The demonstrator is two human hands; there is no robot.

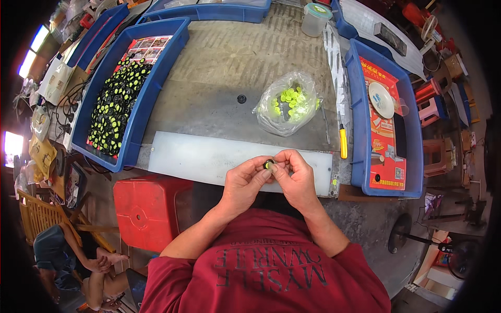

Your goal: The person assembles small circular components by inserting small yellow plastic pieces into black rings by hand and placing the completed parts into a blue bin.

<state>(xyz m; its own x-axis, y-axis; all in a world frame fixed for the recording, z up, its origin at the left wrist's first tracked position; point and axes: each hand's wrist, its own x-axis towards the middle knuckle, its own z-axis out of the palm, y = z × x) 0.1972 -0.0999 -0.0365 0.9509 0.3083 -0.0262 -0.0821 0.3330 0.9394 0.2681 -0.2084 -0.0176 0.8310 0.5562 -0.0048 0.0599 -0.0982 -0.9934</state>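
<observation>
A small round black piece with a yellow-green face (268,164) is held between my two hands above the near edge of the table. My left hand (244,180) pinches it from the left with thumb and fingertips. From the other side, the thumb and fingers of my right hand (297,180) close on it too, hiding part of it. Beneath the hands lies a long white board (201,155). Beyond them sits an open clear plastic bag (266,112) with yellow-green discs (293,97) in it. One black ring-shaped piece (241,98) lies alone on the table.
At left, a blue tray (180,39) holds a heap of black and yellow-green pieces (117,101). Another blue tray (360,130) at right carries a white plate (381,100). A yellow-handled screwdriver (343,141) lies beside it. A red stool (143,214) and a seated person (62,250) are lower left.
</observation>
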